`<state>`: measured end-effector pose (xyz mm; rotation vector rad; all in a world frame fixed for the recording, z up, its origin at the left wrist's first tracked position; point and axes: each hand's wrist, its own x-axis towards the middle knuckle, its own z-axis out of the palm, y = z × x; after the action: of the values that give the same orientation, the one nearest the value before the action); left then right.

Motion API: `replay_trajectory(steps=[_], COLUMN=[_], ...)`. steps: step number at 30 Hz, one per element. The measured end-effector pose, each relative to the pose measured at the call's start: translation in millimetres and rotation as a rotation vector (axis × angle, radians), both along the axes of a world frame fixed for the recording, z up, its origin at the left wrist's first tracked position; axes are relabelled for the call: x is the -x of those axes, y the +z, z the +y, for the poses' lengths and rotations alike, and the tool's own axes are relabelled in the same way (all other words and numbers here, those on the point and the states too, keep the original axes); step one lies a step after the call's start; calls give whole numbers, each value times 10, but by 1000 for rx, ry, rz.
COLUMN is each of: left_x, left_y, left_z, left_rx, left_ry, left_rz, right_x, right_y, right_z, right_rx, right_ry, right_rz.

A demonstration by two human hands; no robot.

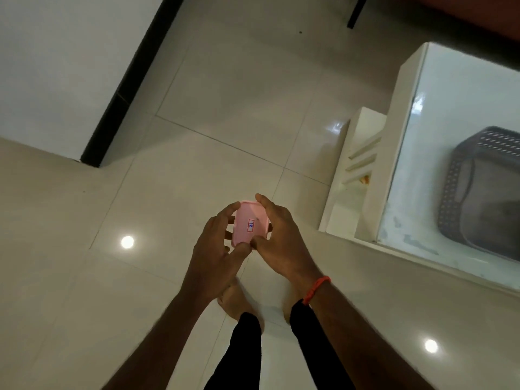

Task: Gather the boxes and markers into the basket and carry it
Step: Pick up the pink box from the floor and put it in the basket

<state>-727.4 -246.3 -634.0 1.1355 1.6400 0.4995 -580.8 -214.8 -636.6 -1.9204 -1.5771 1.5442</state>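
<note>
A small pink box (249, 222) with a white label sits between both hands, held up above the tiled floor in the middle of the head view. My left hand (215, 249) grips its left side, thumb at the near edge. My right hand (277, 235) curls round its right side; an orange band circles that wrist. A dark grey perforated basket (461, 192) stands on the glass-topped white table (394, 153) at the right, apart from my hands. No markers are visible.
Glossy cream floor tiles spread all around. A white wall with a black skirting strip (123, 88) runs along the upper left. My bare feet (236, 299) are below the hands. A dark table leg (356, 11) stands at the top.
</note>
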Motion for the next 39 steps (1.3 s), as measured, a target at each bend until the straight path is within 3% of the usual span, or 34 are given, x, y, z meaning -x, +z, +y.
replay_trajectory(steps=[7,15,26,39], left_x=[-564,-1524,-2902,-3968], left_y=[132,214,470,345], left_z=[95,102,379,584], left_rx=[-84,-108,-162,-48], left_ry=[-42,4,-105,-159], left_rz=[-17,-161,-213,-294], right_x=[-542,-1412,-2717,-3689], right_y=[184,172,373,254], right_z=[-12,-35,17,97], right_rx=[-71,-223,-343,-353], right_ry=[-121,-106,-276,-521], right_rz=[35,-130,-240,-249])
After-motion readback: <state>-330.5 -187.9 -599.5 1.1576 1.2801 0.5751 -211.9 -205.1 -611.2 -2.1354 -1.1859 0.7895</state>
